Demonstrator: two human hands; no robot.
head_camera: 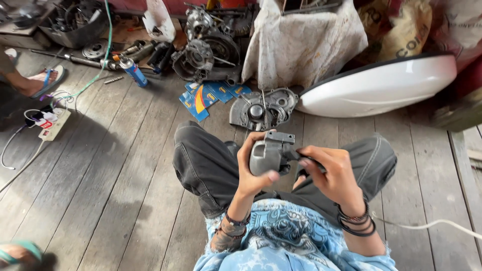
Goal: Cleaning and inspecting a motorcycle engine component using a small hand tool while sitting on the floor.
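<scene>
I sit on a wooden plank floor with my knees bent. My left hand (253,173) grips a small grey metal engine part (271,150) from the left side, thumb across its front. My right hand (331,173) is at the part's right side, its fingers closed on a dark piece (307,161) next to the part. Whether that piece is a tool or belongs to the part is unclear. Both wrists carry dark bracelets.
A grey engine cover (263,108) lies on the floor ahead, beside blue packets (206,95). A dismantled engine (208,47), a blue spray can (134,71), a white body panel (381,85) and a power strip (50,123) are around. Another person's foot (37,80) is at left.
</scene>
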